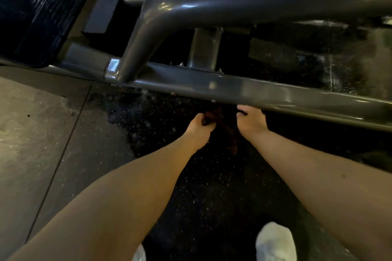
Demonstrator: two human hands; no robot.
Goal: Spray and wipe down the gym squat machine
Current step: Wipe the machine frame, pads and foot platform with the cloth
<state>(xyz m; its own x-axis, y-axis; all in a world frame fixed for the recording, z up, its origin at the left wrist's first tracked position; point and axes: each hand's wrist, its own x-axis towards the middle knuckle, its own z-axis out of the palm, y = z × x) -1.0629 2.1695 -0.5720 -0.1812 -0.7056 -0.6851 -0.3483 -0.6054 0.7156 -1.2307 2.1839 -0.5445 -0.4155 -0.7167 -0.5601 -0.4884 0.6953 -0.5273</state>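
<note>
**Both hands low at the base rail, cloth in your left**

The squat machine's base rail (254,91) runs across your view, sloping down to the right. Everything below is placed from that rail.

A thick bent tube (191,6) joins the rail at its left part. A short post (203,48) stands on the rail's far side, just right of that joint. Beyond the rail's left end hangs a black pad (31,6).

On the rail's near side the speckled rubber floor (212,186) lies open all the way back to your white shoe (275,241). A grey tile (31,123) borders that floor to the left.

The dark reddish cloth (218,112) sits just under the rail's near edge. Your left hand (199,127) grips it, fingers curled round it, a little short of the rail.

Your right hand (252,118) is beside the cloth. Its curled fingertips (241,109) touch the rail's lower edge. It is too dark to tell whether that hand also holds cloth.
</note>
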